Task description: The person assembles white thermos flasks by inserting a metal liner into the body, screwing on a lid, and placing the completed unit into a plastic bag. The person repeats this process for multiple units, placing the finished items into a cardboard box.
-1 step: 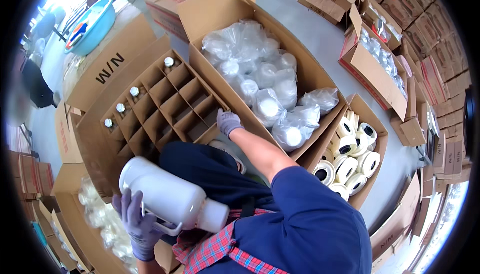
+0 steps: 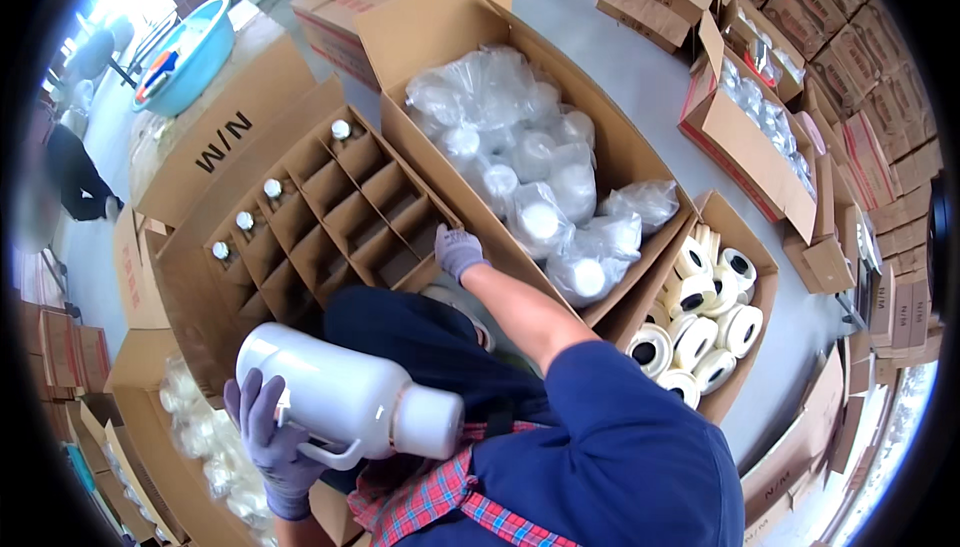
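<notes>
A white thermos flask (image 2: 340, 392) with a side handle and a cap lies tilted across my lap, cap toward the right. My gloved left hand (image 2: 270, 437) grips it at the handle side, fingers along its body. My gloved right hand (image 2: 460, 251) is closed on the near right rim of a divided carton (image 2: 207, 292). Inside that carton, cardboard dividers (image 2: 330, 188) form rows of compartments. Several silver-white caps (image 2: 272, 188) show in some of them. What stands beneath those caps is mostly hidden.
A long carton (image 2: 622, 137) holds several plastic-wrapped white pieces (image 2: 540, 219). Beside it, another carton (image 2: 768, 297) holds cream ring-shaped parts (image 2: 690, 295). A carton of clear-wrapped items (image 2: 215, 467) stands lower left. Behind is a blue basin (image 2: 190, 72). Stacked cartons (image 2: 860, 67) line the right.
The thermos has tipped slightly closer to level, its cap end rising a little. My right hand stays at the carton rim. The whole view has shifted slightly.
</notes>
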A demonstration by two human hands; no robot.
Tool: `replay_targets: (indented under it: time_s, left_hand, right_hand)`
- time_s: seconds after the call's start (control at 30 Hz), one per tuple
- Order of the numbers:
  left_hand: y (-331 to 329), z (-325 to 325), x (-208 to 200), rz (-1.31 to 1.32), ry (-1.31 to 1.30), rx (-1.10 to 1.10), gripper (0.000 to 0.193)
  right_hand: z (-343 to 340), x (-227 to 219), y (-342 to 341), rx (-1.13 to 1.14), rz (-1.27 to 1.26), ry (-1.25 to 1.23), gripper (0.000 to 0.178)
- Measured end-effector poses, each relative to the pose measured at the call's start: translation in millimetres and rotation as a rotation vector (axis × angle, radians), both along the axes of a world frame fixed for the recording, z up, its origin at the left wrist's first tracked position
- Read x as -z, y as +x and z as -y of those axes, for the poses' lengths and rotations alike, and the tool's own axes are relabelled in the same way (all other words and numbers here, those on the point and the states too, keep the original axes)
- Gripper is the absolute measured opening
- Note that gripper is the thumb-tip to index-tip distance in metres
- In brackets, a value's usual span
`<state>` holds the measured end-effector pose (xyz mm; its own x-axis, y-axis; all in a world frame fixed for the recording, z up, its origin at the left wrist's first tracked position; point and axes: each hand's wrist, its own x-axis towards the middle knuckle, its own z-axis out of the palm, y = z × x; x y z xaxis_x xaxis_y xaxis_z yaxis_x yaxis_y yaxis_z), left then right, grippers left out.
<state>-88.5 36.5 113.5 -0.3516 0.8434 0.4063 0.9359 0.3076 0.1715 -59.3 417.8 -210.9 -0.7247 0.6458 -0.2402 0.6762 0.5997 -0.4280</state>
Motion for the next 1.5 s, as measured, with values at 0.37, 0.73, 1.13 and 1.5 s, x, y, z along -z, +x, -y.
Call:
replay_targets:
  time_s: [0.37, 0.73, 1.13, 1.5]
  left_hand:
    - [16, 121, 127, 1.255, 0.387, -0.838, 0.039]
    - [8, 89, 110, 0.996, 0.844, -0.789, 0.039]
    - [-18, 88, -7, 0.397, 0.352, -0.604, 0.050]
    - [-120, -45, -57, 0.882, 0.983, -0.248, 0.071]
  right_hand:
    - [-8, -5, -7, -0.234, 0.145, 0.066, 0.053]
    - [-349, -40, 125, 0.656, 0.306, 0.252, 0.092]
    - [-93, -238, -33, -0.629, -0.680, 0.154, 0.026]
    - [77, -450, -150, -0.569, -1.277, -1.138, 0.066]
